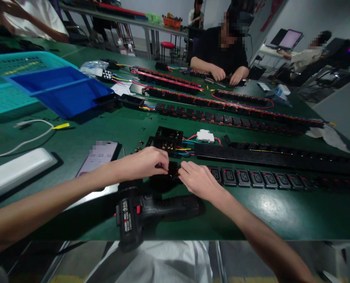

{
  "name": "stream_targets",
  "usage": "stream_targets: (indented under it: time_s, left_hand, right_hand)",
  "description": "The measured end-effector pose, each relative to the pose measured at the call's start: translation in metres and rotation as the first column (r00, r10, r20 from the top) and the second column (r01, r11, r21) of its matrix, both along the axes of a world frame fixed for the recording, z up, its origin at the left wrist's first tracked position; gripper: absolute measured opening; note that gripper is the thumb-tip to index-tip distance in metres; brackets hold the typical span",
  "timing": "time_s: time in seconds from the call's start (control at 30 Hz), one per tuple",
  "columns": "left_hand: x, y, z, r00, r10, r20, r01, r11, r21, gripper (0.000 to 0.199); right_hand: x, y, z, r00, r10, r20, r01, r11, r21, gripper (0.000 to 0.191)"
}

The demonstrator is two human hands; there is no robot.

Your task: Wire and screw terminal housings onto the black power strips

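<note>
My left hand (155, 160) is closed, its fingertips pinching a small black part (172, 169) at the left end of a socket strip. From the right, my right hand (197, 179) meets it with bent, closed fingers; what they grip is hidden, though a bit of wire shows near them. The black power strip (256, 178) with its row of sockets and red marks runs off to the right from under that hand. Just beyond my hands are black metal end boxes (164, 141) with coloured wires and a white connector block (205, 136). A black cordless drill (157, 208) lies nearest me.
A phone (100, 157) and a white bar (18, 173) lie left. A blue tray (63, 88) and turquoise basket (4, 90) stand behind them. More wired strips (222, 106) cross the table. Opposite, a co-worker's hands (226, 74) handle parts. Loose screws (140, 147) lie near my left hand.
</note>
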State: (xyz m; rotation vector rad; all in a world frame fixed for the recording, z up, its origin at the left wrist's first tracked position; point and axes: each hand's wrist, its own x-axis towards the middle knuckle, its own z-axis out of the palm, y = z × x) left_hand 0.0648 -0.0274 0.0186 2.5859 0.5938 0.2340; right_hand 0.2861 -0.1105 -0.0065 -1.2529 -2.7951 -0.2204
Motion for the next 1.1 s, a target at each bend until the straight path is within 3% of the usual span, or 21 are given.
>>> stream_targets:
  time_s: [0.2,0.5,0.77,1.1]
  left_hand:
    - [-0.007,0.000,-0.002,0.998,-0.050,-0.026,0.051,0.998,0.025,0.016]
    - [0.000,-0.005,0.006,0.997,0.013,-0.082,-0.009,0.999,0.047,0.014]
    - [0.002,0.001,0.004,0.997,0.029,-0.074,-0.026,0.999,0.033,0.010]
    - [0.019,-0.001,0.013,0.965,-0.103,-0.239,0.154,0.967,0.203,0.012]
  right_hand:
    - [0.000,-0.001,0.000,1.000,0.001,0.002,-0.001,1.000,-0.001,0.011]
    - [0.001,0.000,-0.001,1.000,-0.001,-0.007,0.001,1.000,0.007,0.010]
    - [0.001,0.001,0.000,0.999,-0.013,-0.029,0.013,1.000,-0.006,0.010]
    - [0.002,0.000,0.003,1.000,-0.001,0.002,0.001,1.000,-0.029,0.009]
